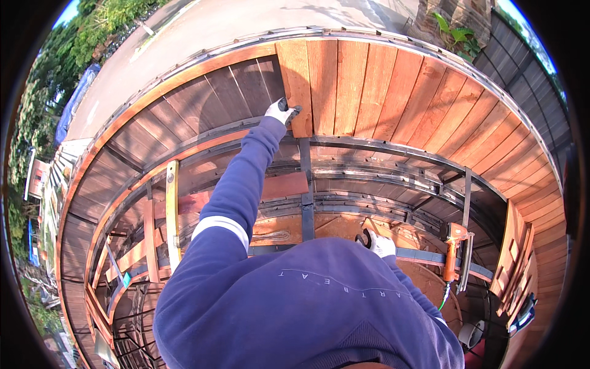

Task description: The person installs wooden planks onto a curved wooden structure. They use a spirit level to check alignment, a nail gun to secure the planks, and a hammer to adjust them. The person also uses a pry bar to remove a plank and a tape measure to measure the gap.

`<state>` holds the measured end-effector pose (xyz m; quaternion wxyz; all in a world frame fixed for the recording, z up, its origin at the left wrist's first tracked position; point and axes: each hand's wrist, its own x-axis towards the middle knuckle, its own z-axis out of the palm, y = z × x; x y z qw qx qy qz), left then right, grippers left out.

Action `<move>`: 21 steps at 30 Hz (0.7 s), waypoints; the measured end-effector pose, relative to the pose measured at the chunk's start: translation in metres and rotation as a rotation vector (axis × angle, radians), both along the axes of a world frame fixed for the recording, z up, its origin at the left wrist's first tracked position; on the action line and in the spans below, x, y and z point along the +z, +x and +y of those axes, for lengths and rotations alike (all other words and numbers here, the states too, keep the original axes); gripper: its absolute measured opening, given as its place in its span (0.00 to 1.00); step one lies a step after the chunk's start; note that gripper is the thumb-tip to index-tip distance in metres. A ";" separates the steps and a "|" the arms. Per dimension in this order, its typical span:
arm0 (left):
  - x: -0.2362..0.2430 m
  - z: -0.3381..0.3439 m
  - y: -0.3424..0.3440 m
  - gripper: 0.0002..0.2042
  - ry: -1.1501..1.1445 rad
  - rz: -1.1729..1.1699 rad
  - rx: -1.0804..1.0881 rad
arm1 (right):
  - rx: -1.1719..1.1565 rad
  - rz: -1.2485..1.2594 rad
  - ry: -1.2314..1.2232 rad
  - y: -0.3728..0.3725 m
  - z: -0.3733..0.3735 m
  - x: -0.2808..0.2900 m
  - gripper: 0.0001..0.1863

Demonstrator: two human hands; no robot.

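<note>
My left hand (281, 113), in a white glove with dark fingers, reaches far forward. Its fingers close on the lower left edge of a reddish wooden board (295, 67). This board lies across the curved frame, beside a row of similar boards (384, 86). To its left, the darker planks (215, 92) of a lower layer show. My right hand (382, 245), gloved alike, is low beside my body, near the metal rail (421, 253). Its dark fingers curl into a ring shape; whether something is in them is too small to tell.
An orange air nailer (453, 249) with a green hose hangs on the rail at right. A yellow spirit level (173, 212) leans at left. Loose boards (515, 258) are stacked far right. A dark metal upright (306, 197) stands ahead; a paved road (215, 37) lies beyond.
</note>
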<state>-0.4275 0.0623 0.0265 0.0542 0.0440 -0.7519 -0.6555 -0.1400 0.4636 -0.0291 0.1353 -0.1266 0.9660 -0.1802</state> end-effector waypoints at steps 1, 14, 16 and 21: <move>-0.005 -0.004 0.000 0.19 0.083 0.019 -0.010 | -0.005 0.001 -0.017 0.000 0.000 -0.001 0.31; -0.016 -0.005 0.001 0.16 0.266 0.100 -0.052 | -0.006 0.014 -0.002 -0.004 -0.001 0.004 0.29; -0.016 -0.007 0.002 0.16 0.279 0.107 -0.073 | -0.011 0.004 0.023 -0.003 -0.002 0.006 0.28; -0.013 -0.003 0.005 0.16 0.144 0.117 -0.057 | -0.017 -0.017 0.032 -0.003 -0.004 0.011 0.29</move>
